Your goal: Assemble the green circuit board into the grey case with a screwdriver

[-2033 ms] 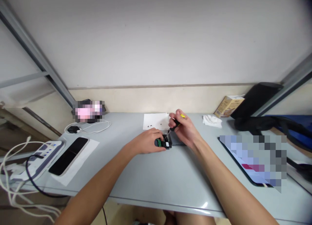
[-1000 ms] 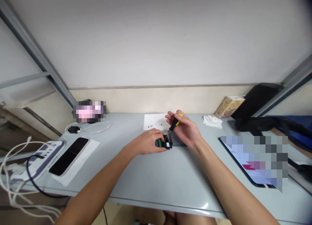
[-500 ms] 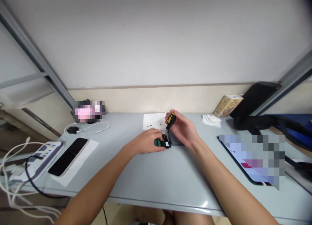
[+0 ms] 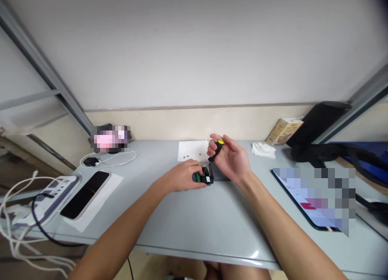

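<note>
A small black device with a green circuit board (image 4: 202,177) lies open on the grey table (image 4: 194,219). My left hand (image 4: 183,175) is closed around its left side and holds it down. My right hand (image 4: 230,158) grips a small black screwdriver with a yellow cap (image 4: 216,149), its thin tip pointing down into the device. Behind the hands lies a white paper sheet (image 4: 192,150) with a few tiny dark screws on it. A dark flat part (image 4: 221,175) rests just right of the device.
A black phone (image 4: 85,194) lies on white paper at the left, beside a power strip (image 4: 45,197) with cables. A tablet (image 4: 312,199) sits at the right. A crumpled tissue (image 4: 263,149), a small carton (image 4: 283,131) and a black bag (image 4: 321,150) are at the back right.
My right hand has turned the screwdriver between its fingers while the tip stays in the device. My left hand and the device have stayed put.
</note>
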A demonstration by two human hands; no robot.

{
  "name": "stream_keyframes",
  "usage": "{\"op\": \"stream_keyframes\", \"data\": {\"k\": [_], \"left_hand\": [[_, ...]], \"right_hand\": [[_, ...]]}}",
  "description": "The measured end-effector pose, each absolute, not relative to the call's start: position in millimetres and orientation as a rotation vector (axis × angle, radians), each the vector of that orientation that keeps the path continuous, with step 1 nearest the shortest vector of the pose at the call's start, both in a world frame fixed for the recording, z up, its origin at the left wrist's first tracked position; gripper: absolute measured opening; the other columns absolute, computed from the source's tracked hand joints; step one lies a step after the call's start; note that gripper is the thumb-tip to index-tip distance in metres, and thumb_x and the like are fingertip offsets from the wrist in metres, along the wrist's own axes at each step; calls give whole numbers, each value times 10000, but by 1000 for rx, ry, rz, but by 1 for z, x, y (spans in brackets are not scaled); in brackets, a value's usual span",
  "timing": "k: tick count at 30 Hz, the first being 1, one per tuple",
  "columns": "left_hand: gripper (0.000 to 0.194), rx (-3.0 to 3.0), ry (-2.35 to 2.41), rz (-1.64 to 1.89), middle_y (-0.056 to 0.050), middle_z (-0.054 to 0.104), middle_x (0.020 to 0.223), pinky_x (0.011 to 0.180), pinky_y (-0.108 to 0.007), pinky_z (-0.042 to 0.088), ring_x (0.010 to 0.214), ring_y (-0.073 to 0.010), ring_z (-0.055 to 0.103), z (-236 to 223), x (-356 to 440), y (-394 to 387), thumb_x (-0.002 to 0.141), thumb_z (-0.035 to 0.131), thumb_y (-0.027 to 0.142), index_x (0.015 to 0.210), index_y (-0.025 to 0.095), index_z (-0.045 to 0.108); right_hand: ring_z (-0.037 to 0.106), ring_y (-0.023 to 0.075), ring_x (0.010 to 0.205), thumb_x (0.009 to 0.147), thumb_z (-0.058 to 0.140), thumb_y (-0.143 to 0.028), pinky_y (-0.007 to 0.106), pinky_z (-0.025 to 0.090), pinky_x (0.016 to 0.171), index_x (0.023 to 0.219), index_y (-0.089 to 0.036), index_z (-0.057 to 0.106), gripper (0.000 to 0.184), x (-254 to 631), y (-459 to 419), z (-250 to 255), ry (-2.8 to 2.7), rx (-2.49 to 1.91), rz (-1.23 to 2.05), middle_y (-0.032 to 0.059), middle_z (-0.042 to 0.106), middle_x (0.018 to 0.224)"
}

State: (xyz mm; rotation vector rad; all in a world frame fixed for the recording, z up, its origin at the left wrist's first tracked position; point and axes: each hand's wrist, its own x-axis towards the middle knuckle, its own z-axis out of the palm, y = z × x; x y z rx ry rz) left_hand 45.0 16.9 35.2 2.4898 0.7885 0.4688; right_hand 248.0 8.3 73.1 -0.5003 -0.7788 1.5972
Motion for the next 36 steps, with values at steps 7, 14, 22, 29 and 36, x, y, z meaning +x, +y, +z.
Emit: {"op": "stream_keyframes", "data": {"k": [7,14,22,29,36], "left_hand": [[193,2495,813,456,-58,725,1185,985,-379,517,1144,-264,640,36,45,16,862,819,340,911,219,677],[206,2509,838,419,-52,733,1193,995,-393,517,1150,-265,638,38,46,15,866,818,355,939,219,681],[192,2498,866,394,-44,737,1129,966,-382,525,1126,-264,639,41,48,14,864,813,348,945,226,689],[203,2486,853,433,-52,731,1177,990,-392,520,1178,-275,632,37,46,15,858,819,355,899,225,668],[211,2471,846,424,-55,725,1165,984,-387,515,1145,-264,631,40,46,14,858,823,335,879,221,647]], "right_hand": [[667,190,1003,705,907,-298,291,559,863,754,-216,613,308,250,6,71,-802,-568,1515,31,679,1030],[339,86,497,811,858,-487,244,391,508,770,-239,553,395,250,8,70,-860,-529,1534,-75,379,618],[545,150,736,850,750,-405,308,493,725,859,-214,704,197,254,9,69,-878,-565,1532,14,562,828],[611,155,787,783,865,-343,295,470,704,743,-221,526,363,254,3,71,-1051,-551,1555,13,630,917],[338,115,540,895,722,-609,268,375,545,909,-248,601,380,253,5,71,-975,-522,1603,-62,351,643]]}}
